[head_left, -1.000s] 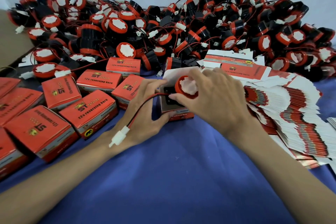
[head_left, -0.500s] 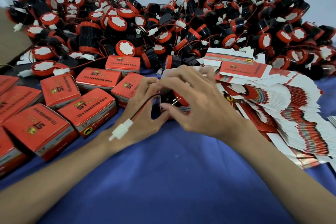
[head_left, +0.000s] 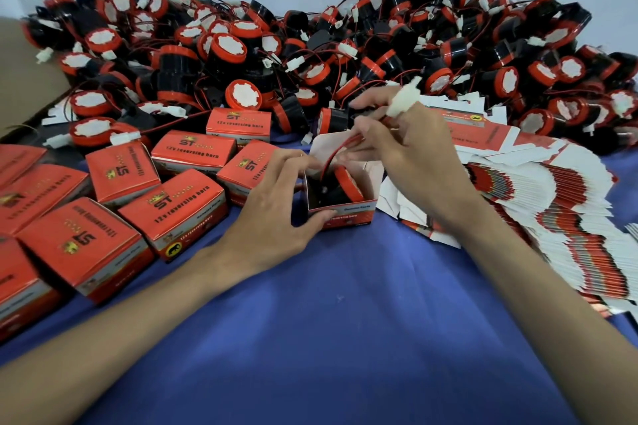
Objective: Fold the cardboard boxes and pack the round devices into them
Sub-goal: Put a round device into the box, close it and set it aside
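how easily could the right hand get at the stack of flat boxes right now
Likely yes for reach: the flat box stack lies uncovered just right of the right hand. But its grip is taken up by the red wire, so it must let go first.

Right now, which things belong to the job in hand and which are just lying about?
In hand: open box, held by left hand; round device inside it; its red wire, pinched by right hand; white plug.
Lying about: closed boxes; flat box stack; device pile.
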The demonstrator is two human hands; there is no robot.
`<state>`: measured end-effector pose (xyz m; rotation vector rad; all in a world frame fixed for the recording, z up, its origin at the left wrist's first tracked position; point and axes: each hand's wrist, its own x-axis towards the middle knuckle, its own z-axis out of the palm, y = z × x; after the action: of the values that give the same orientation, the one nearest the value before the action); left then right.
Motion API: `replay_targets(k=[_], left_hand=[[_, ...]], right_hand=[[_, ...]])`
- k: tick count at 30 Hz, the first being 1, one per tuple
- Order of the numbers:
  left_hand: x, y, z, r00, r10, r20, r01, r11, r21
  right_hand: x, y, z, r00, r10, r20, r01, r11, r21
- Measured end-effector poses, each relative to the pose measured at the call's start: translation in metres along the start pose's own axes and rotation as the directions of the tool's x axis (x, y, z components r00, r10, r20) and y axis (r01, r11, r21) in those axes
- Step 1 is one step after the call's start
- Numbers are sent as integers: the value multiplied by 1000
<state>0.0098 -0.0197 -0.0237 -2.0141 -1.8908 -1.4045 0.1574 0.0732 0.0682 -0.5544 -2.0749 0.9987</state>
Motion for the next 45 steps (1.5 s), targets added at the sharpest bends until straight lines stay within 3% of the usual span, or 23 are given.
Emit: replay_targets(k=[5, 8, 12, 18, 22, 27, 31, 36, 40, 45], left_hand=[[-1, -3, 1, 999, 16, -38, -18, 998, -56], [-1, -3, 1, 996, 80, -48, -81, 997, -20], [0, -2, -1, 995, 96, 38, -98, 993, 68], [1, 1, -1, 996, 86, 23, -88, 989, 116], [0, -1, 2, 995, 100, 4, -100, 990, 103], [-1, -2, 2, 995, 99, 18, -100, 990, 103], [-1, -1, 1, 994, 106, 40, -111, 981, 159], [-1, 3, 1, 994, 90, 61, -99, 982, 160], [-1, 2, 1, 995, 84, 63, -91, 988, 124], [-1, -1, 2, 992, 96, 87, -106, 987, 118]], right_hand=[[1, 15, 0, 984, -175, -24, 154, 917, -367], [1, 25, 1, 992, -121, 31, 119, 834, -539], [0, 32, -1, 985, -82, 148, 161, 733, -661], [-2, 25, 1, 940, -149, 307, 337, 555, -761], [-4, 28, 6, 949, -97, 300, 304, 533, -790], [-7, 23, 9, 975, -66, 212, 219, 432, -875], [-4, 23, 6, 978, -9, 210, 182, 540, -822], [-7, 34, 10, 968, 56, 246, 178, 538, -824], [-4, 34, 10, 969, 87, 232, 130, 619, -774], [-2, 32, 6, 971, 76, 228, 154, 532, -833]])
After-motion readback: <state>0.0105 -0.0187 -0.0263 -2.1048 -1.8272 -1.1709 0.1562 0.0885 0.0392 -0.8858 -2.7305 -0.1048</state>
